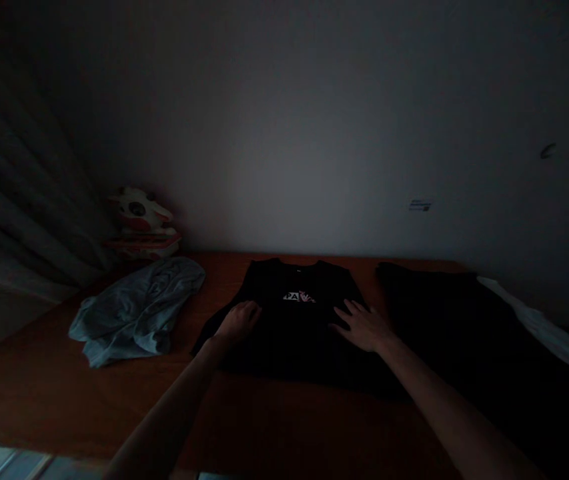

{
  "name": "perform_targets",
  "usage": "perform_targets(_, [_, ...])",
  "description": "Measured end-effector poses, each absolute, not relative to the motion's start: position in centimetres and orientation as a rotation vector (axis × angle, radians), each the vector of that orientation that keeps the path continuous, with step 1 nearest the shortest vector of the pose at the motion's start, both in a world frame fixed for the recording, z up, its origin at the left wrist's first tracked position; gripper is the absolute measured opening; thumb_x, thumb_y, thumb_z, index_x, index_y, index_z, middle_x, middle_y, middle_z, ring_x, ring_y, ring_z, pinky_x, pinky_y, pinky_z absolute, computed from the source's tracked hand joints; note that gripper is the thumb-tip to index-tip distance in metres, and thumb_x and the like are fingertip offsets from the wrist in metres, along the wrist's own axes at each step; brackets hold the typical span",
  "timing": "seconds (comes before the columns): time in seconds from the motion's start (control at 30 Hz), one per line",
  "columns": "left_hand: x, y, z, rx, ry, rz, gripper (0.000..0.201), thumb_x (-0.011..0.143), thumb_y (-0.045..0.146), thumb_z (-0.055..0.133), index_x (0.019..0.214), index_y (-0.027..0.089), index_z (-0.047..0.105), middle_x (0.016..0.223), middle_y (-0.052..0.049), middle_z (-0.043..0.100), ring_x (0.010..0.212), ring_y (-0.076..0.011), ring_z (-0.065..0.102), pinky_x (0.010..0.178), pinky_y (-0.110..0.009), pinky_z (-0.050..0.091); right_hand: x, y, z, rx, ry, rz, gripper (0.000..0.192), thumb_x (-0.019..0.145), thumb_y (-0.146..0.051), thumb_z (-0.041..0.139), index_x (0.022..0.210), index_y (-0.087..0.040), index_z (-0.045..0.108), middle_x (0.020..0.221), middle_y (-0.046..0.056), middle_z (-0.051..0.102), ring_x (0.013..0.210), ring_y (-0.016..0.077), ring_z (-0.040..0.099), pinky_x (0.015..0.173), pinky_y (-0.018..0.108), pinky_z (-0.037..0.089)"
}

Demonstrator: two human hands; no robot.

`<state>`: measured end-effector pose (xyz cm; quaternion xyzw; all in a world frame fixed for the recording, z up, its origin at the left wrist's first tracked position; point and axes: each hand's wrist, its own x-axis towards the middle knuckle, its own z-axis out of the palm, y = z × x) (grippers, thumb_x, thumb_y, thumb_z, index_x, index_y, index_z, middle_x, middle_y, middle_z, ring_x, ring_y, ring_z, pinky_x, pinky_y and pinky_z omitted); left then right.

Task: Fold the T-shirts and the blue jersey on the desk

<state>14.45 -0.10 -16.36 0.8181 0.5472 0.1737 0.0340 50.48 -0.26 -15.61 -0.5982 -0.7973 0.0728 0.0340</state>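
Observation:
A black T-shirt lies spread out on the wooden table, its neckline toward the wall and a small white and pink print on the chest. My left hand rests on its left side near the sleeve, fingers close together and slightly bent, with no cloth visibly gripped. On the right side of the shirt, my right hand lies flat with its fingers spread. The dim light hides the folds in the black cloth.
A crumpled grey-blue garment lies to the left, before a cow-shaped figure. Dark cloth covers the right side, with white cloth beside it. A curtain hangs at left; the wall stands behind.

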Motion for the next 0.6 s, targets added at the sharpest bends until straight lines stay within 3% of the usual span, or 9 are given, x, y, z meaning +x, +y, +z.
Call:
perform_targets(0.07, [13.1, -2.8, -15.7, 2.561, 1.537, 0.532, 0.033, 0.101, 0.042, 0.044, 0.111, 0.022, 0.068, 0.113, -0.008, 0.071, 0.107, -0.0227, 0.065, 0.098, -0.038, 0.048, 51.4, -3.2, -14.1, -1.627, -2.425, 0.400, 0.067, 0.097, -0.070, 0.032, 0.132, -0.025, 0.067, 0.148, 0.015, 0.056, 0.132, 0.0326, 0.056, 0.114, 0.054, 0.036])
perform_targets(0.13, [11.6, -5.7, -15.5, 2.613, 1.380, 0.489, 0.047, 0.093, 0.056, 0.055, 0.128, 0.026, 0.062, 0.132, -0.009, 0.064, 0.122, -0.0272, 0.058, 0.105, -0.043, 0.044, 53.2, -6.4, -13.3, -1.477, -2.357, 0.672, 0.061, 0.099, -0.066, 0.031, 0.128, -0.028, 0.069, 0.139, 0.010, 0.063, 0.126, 0.0264, 0.061, 0.111, 0.045, 0.042])
perform_targets(0.2, [10.4, -8.0, -15.8, 2.632, 1.347, 0.449, 0.068, 0.084, 0.063, 0.064, 0.141, 0.027, 0.053, 0.143, -0.010, 0.057, 0.129, -0.0312, 0.053, 0.109, -0.047, 0.041, 55.3, -9.4, -13.2, -1.499, -2.331, 0.793, 0.061, 0.090, -0.071, 0.050, 0.130, -0.029, 0.068, 0.143, 0.010, 0.060, 0.130, 0.0303, 0.057, 0.111, 0.048, 0.042])
perform_targets(0.27, [10.0, -9.2, -16.2, 2.602, 1.423, 0.454, 0.069, 0.086, 0.059, 0.063, 0.146, 0.028, 0.049, 0.143, -0.011, 0.056, 0.127, -0.0313, 0.054, 0.109, -0.048, 0.042, 56.8, -11.4, -13.6, -1.568, -2.333, 0.761, 0.080, 0.069, -0.070, 0.075, 0.137, -0.029, 0.063, 0.149, 0.012, 0.055, 0.135, 0.0359, 0.052, 0.113, 0.051, 0.041])
perform_targets(0.33, [10.3, -9.3, -16.4, 2.554, 1.516, 0.474, 0.051, 0.092, 0.051, 0.058, 0.137, 0.029, 0.059, 0.132, -0.010, 0.062, 0.118, -0.0289, 0.059, 0.105, -0.047, 0.045, 57.5, -12.5, -14.0, -1.597, -2.335, 0.680, 0.086, 0.061, -0.058, 0.086, 0.139, -0.030, 0.061, 0.148, 0.012, 0.056, 0.134, 0.0360, 0.052, 0.113, 0.051, 0.041])
perform_targets(0.43, [11.2, -8.6, -15.7, 2.520, 1.525, 0.521, 0.028, 0.091, 0.044, 0.059, 0.106, 0.026, 0.074, 0.115, -0.009, 0.066, 0.106, -0.0266, 0.062, 0.098, -0.044, 0.050, 57.4, -12.7, -14.2, -1.555, -2.290, 0.618, 0.055, 0.074, -0.038, 0.078, 0.128, -0.031, 0.067, 0.134, 0.008, 0.066, 0.124, 0.0286, 0.062, 0.108, 0.043, 0.047])
perform_targets(0.5, [11.2, -8.2, -14.7, 2.458, 1.454, 0.628, 0.025, 0.090, 0.044, 0.059, 0.097, 0.024, 0.073, 0.118, -0.010, 0.066, 0.109, -0.0263, 0.062, 0.100, -0.042, 0.050, 57.4, -12.4, -13.9, -1.530, -2.211, 0.616, 0.041, 0.078, -0.033, 0.071, 0.118, -0.029, 0.069, 0.123, 0.007, 0.071, 0.116, 0.0262, 0.066, 0.103, 0.039, 0.051])
perform_targets(0.6, [10.1, -8.5, -12.9, 2.246, 1.389, 0.823, 0.030, 0.092, 0.046, 0.053, 0.103, 0.023, 0.070, 0.126, -0.009, 0.066, 0.115, -0.0251, 0.062, 0.103, -0.038, 0.049, 58.0, -12.2, -13.0, -1.532, -2.070, 0.607, 0.035, 0.077, -0.036, 0.068, 0.110, -0.026, 0.069, 0.116, 0.008, 0.074, 0.112, 0.0279, 0.068, 0.101, 0.040, 0.052])
